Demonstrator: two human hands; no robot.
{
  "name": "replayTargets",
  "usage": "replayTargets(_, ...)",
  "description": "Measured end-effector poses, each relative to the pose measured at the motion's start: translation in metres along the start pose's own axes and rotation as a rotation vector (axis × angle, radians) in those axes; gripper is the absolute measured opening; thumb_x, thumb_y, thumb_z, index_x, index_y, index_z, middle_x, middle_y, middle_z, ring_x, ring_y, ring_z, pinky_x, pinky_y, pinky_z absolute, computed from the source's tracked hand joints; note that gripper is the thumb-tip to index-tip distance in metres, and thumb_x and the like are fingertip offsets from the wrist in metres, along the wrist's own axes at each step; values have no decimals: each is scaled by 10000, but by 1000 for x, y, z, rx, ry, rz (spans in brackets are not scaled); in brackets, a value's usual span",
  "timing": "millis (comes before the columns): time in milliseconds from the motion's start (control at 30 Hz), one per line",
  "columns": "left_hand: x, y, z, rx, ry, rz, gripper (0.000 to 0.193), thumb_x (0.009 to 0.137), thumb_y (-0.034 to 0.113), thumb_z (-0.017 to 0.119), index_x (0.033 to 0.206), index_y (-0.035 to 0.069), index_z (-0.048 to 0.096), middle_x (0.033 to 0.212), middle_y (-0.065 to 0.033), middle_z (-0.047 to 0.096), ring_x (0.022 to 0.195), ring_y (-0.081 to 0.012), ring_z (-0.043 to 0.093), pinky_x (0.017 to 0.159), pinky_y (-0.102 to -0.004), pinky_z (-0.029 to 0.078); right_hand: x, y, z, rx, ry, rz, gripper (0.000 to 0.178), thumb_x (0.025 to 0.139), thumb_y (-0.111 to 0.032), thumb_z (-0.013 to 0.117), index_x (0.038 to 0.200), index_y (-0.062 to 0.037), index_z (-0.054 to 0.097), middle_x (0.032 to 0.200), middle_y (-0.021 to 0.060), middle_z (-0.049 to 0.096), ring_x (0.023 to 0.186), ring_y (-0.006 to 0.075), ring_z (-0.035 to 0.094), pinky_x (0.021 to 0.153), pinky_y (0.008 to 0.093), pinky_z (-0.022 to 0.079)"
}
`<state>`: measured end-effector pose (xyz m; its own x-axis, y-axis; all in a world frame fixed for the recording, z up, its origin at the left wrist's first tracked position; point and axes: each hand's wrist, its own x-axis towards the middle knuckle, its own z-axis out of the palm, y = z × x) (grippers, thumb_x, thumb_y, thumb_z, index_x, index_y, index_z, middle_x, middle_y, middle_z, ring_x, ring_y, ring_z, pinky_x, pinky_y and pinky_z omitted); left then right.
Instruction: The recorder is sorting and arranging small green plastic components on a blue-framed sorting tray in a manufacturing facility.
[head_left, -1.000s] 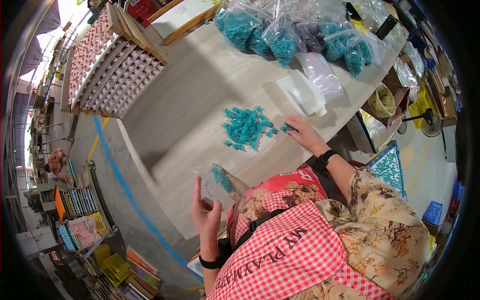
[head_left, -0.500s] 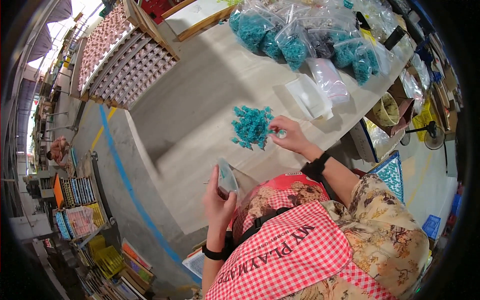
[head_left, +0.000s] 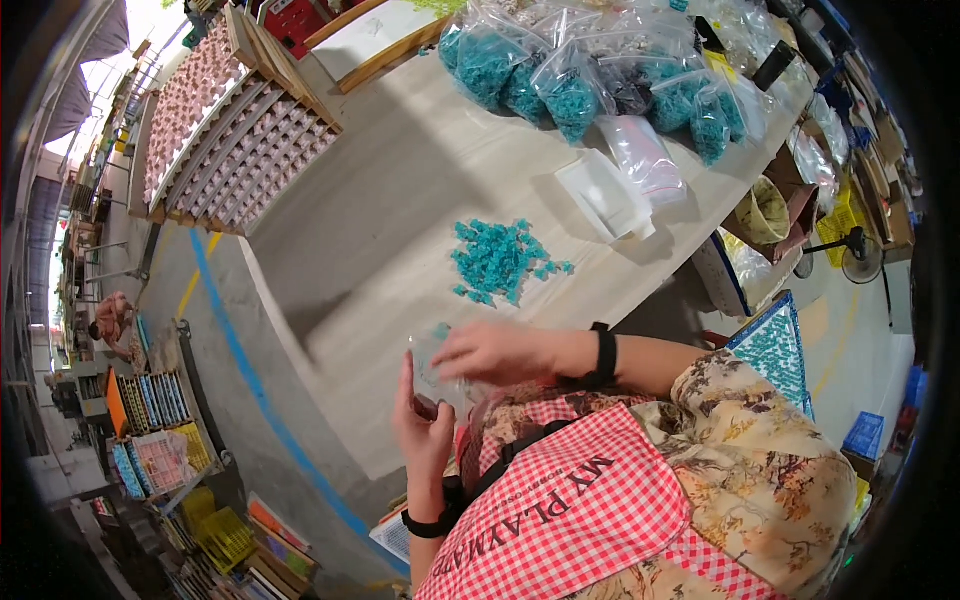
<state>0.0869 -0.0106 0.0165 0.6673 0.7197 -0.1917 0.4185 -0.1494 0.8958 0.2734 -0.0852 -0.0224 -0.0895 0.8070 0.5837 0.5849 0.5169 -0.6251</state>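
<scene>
Pale flat table [head_left: 380, 230] strewn with small teal pieces [head_left: 495, 258], grey floor [head_left: 300, 400] left | clear plastic bag [head_left: 424, 362] held by left hand [head_left: 422, 430] | overlapped by right hand [head_left: 498, 354], grip unclear

From where I stand, the blurred right hand [head_left: 490, 355] hides part of the clear bag [head_left: 424, 352]; whether its fingers hold anything is unclear. The far bag pile [head_left: 575, 105] runs out of view.

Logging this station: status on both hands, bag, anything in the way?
Left hand holds clear bag. Right hand over the bag, blurred, grip unclear, hiding part of it. Teal pieces heaped loose on table.
</scene>
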Motion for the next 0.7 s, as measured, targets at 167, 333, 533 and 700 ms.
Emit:
replayTargets(167,-1,-2,-4,77,25,30,776,694,-62,492,1447,87,371,570,48,431,497,-24,416,510,-196,400,-81,47,-51,-544,242,592,356,745,-80,666,1090,-160,631,1021,123,580,967,302,555,793,373,481)
replayTargets(333,3,1,-2,91,32,58,778,691,-56,505,1444,97,381,566,46,420,502,-31,397,511,-198,386,-132,58,-47,-609,94,850,335,769,-88,672,1096,-146,636,955,109,517,943,296,516,797,395,457)
replayTargets(533,2,4,2,139,-13,30,780,663,-55,537,1422,59,398,959,-53,631,564,-42,430,525,-201,391,-167,88,-44,-468,180,693,305,782,-58,663,1079,-126,651,918,103,528,905,278,535,758,376,465)
replayTargets(700,2,1,4,76,-26,46,775,663,-57,539,1418,51,400,970,-52,636,575,-43,439,533,-199,396,-68,41,-54,-15,276,529,208,796,-32,662,998,-77,677,948,99,604,847,236,604,711,307,489)
